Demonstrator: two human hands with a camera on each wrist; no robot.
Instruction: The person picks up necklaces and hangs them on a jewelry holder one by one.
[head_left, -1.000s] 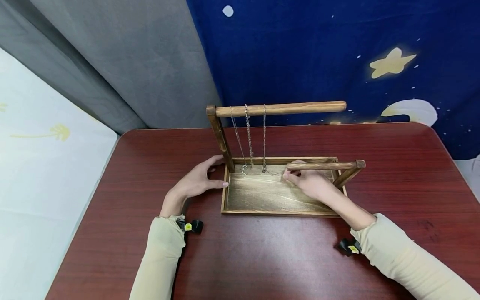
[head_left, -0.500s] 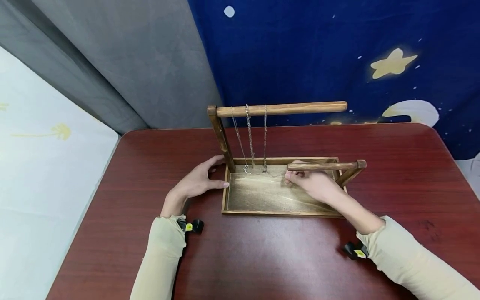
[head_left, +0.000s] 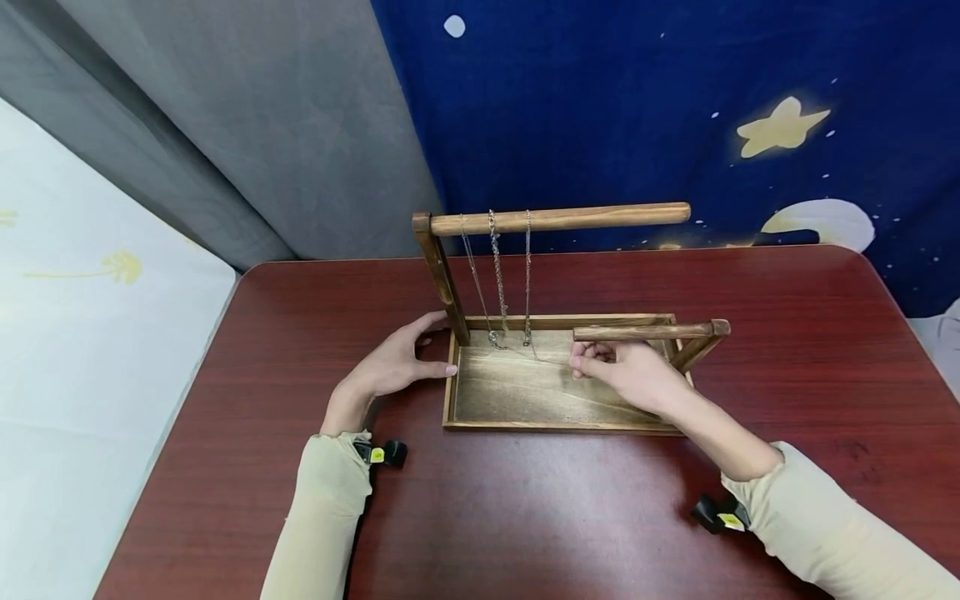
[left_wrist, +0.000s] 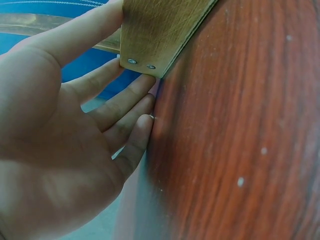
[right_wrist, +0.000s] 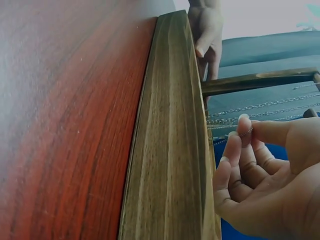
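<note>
A wooden jewellery stand has a shallow tray [head_left: 525, 404], a tall bar [head_left: 600, 217] at the back left and a lower bar [head_left: 637, 332] at the right. Three necklaces hang from the tall bar, among them a thicker chain [head_left: 497, 271]. My right hand [head_left: 626, 371] is over the tray beneath the lower bar. Its thumb and index finger pinch a thin necklace chain [right_wrist: 248, 132], which stretches left toward the hanging ones. At the tray's left end, my left hand [head_left: 393, 358] rests with fingers extended and the thumb on the rim; its palm [left_wrist: 45, 150] holds nothing.
A dark red wooden table [head_left: 525, 517] bears the stand. Behind it hang a grey curtain [head_left: 285, 125] and a blue cloth with a star and moon [head_left: 600, 108]. A white patterned cloth [head_left: 97, 333] lies along the left.
My right hand has shifted slightly toward the front of the tray with the pinched necklace chain, and its forearm has swung right and nearer. The left hand stays at the tray's end.
</note>
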